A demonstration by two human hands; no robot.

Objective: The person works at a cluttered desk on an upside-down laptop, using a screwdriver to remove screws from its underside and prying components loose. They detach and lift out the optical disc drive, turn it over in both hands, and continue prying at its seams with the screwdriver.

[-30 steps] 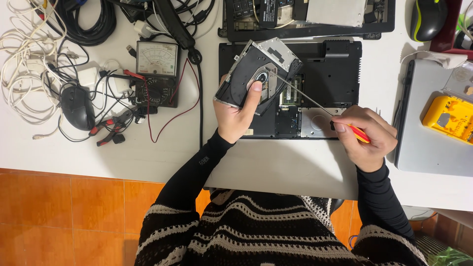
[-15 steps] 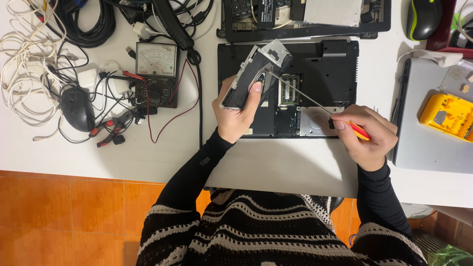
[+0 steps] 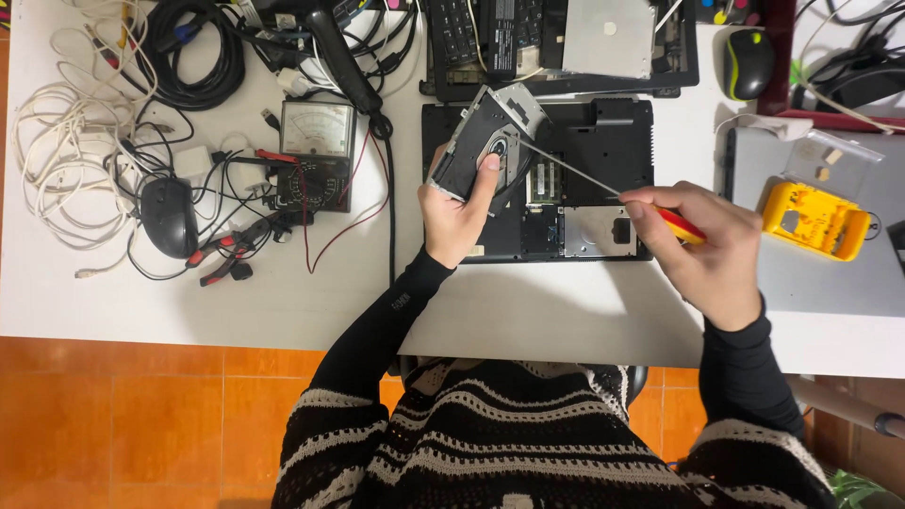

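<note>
Grey metal, slim and rectangular, the optical drive [image 3: 483,143] tilts toward 1 o'clock above the opened black laptop base [image 3: 603,179], clamped in the left hand [image 3: 457,215], thumb up its face. At 3 o'clock, the right hand [image 3: 707,247] pinches a red-and-yellow-handled screwdriver [image 3: 603,188], its tip at the drive.

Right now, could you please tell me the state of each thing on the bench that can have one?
Optical drive: lifted, tilted, in left hand.
Screwdriver: in right hand, tip at the drive.
Laptop base: underside up, panels off, parts exposed.
Second laptop: opened up.
Analog multimeter: leads attached.
Black mouse: lying among cables.
Pliers: lying unused.
</note>
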